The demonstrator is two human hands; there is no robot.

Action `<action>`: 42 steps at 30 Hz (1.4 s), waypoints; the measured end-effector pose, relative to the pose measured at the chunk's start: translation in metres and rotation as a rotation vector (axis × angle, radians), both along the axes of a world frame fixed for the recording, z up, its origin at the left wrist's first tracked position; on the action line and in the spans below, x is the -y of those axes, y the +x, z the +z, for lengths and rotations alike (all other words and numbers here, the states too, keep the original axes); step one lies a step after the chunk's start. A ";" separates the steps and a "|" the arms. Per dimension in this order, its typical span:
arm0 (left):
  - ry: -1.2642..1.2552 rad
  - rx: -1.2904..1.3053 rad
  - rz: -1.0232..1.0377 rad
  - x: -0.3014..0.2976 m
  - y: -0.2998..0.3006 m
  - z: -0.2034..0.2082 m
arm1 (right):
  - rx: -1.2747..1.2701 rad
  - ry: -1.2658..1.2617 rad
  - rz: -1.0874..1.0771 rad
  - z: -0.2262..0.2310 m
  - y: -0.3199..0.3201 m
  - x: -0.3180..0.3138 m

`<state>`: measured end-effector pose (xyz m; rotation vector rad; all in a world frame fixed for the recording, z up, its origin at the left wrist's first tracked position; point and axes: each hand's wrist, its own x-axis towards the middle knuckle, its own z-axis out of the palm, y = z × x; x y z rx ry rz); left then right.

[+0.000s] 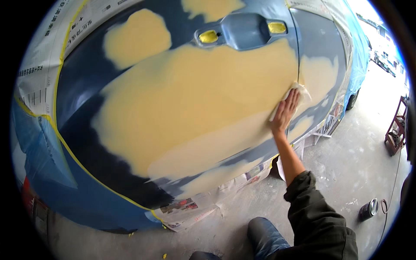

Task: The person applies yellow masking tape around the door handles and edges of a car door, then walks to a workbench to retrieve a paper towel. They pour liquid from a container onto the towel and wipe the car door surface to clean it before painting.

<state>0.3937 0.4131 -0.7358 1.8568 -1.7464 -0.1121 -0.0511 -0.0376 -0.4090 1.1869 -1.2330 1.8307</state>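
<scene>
My right hand (pixel 287 108) lies with its fingers extended over a white cloth (pixel 304 92), pressing it against a car door. The cloth spreads past my fingertips, beside the vertical gap between two body panels. The door (pixel 190 104) has dark blue-grey paint with a large cream-yellow patch and smaller patches around it. Above the big patch sits the recessed door handle area (pixel 245 31), with yellow tape over an opening at each end. My left hand is out of view.
Printed masking paper (pixel 39 56), yellow tape and blue plastic film (pixel 39 147) edge the panel. Newspaper (pixel 186 212) hangs along the bottom. A dark can (pixel 368 209) stands on the concrete floor near a cable, with a reddish-brown rack (pixel 396 130) farther right.
</scene>
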 end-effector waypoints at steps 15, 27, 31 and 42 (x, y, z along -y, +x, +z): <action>0.056 0.063 0.207 0.002 -0.050 0.057 | -0.968 -0.028 0.728 -0.098 0.396 -0.060; 0.022 0.148 0.077 0.005 -0.026 0.004 | -0.143 0.070 0.061 -0.062 0.003 -0.005; 0.123 0.143 0.096 0.001 -0.029 0.017 | 0.194 0.081 0.091 -0.105 0.010 0.009; 0.159 0.196 0.120 -0.003 -0.021 0.017 | 0.956 0.261 0.192 -0.225 0.098 -0.001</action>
